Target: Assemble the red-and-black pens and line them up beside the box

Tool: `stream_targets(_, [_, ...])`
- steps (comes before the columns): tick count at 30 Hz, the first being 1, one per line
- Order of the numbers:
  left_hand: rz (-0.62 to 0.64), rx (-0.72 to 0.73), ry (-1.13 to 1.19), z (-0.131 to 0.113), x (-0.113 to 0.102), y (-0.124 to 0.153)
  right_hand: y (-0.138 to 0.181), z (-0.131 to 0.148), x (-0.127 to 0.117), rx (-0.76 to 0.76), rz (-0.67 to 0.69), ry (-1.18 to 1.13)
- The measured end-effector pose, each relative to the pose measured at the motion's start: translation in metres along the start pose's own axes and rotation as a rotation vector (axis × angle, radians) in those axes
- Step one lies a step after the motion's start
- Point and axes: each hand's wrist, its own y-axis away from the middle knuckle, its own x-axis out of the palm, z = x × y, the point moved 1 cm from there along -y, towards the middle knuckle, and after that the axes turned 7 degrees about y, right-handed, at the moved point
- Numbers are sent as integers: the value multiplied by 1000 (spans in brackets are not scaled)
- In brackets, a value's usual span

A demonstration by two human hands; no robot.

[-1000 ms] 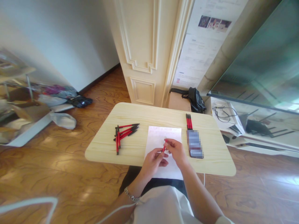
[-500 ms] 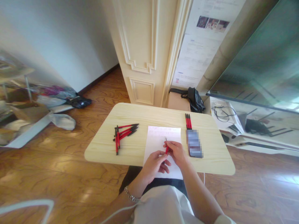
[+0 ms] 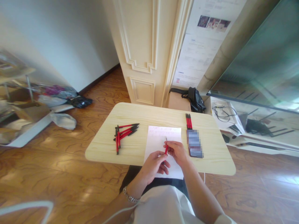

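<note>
Head cam, thin tip (image 3: 166, 138) now exposed, red pen (image 3: 166, 150) pointing fwd, axis approx fore-aft, L hand (image 3: 154, 164) + R hand (image 3: 178, 153) fingers pinching it

Hands (image 3: 153, 163) hold a red pen (image 3: 166, 150) over paper (image 3: 155, 140).

Floor (image 3: 268, 183) glares, probably from daylight, while outer edges blur and stretch.
</note>
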Motion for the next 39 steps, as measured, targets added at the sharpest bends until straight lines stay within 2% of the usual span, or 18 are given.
stream_targets(4, [3,0,6,0,-1,2,-2,0,0,-22,8,37])
stream_targets(7, [14,5,-3,1,-3,4,-8,6,-4,-91,-53,168])
stream_targets(14, [-33,40,-19,7,-7,1,-14,22,-17,-329,-348,981])
stream_targets(16, [-44,39,-15,8,-7,-1,-14,18,-17,-364,-375,1131])
stream_targets(19, [-49,52,-12,9,-8,-3,-16,12,-15,-392,-404,1239])
stream_targets(22, [-50,67,-14,9,-9,-4,-15,13,-14,-393,-424,1206])
stream_targets(26, [-42,88,-27,8,-9,-5,-2,24,-14,-391,-416,995])
stream_targets(29, [-34,123,-47,8,-6,-5,13,26,-12,-328,-285,851])
stream_targets(33, [3,159,-91,8,-2,-7,30,15,-6,-237,-99,729])
stream_targets(39, [44,158,-155,11,3,-9,35,13,-8,-188,-87,621])
